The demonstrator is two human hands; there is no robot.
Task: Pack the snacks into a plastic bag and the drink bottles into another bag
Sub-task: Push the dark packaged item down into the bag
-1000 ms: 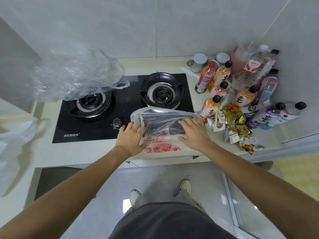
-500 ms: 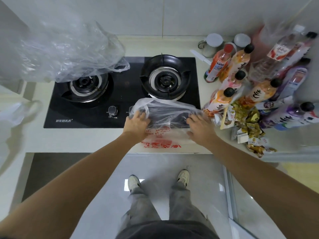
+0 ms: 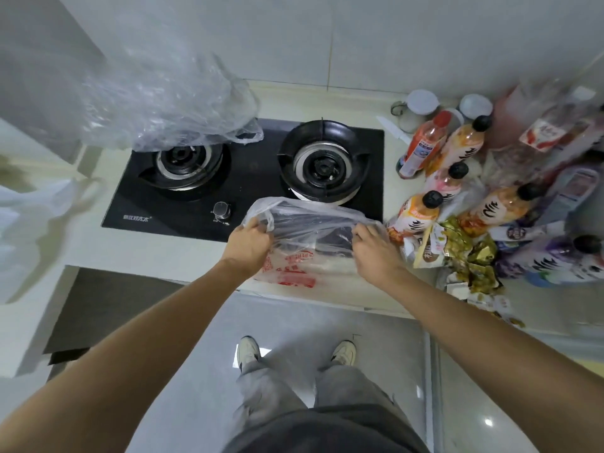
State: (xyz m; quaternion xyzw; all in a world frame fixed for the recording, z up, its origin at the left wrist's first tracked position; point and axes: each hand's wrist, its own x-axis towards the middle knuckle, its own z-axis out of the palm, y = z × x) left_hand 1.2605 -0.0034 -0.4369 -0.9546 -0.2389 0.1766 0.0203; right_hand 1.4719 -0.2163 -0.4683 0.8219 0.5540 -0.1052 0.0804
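A clear plastic bag with red print (image 3: 307, 237) lies at the counter's front edge, partly over the stove. My left hand (image 3: 249, 245) grips its left handle. My right hand (image 3: 376, 251) pinches its right rim, and the mouth is pulled apart between them. To the right stand and lie several drink bottles (image 3: 421, 212) with black caps. A pile of gold-wrapped snacks (image 3: 464, 250) sits among them, just right of my right hand.
A black two-burner gas stove (image 3: 248, 178) fills the counter's middle. A second clear plastic bag (image 3: 163, 106) rests over the left burner. A white bag (image 3: 29, 223) lies far left. Two white mugs (image 3: 421, 107) stand at the back right. The counter edge (image 3: 327, 299) runs below my hands.
Both hands went from lying flat on the bag to gripping its rim and pulling the mouth apart. The view has moved closer to the counter.
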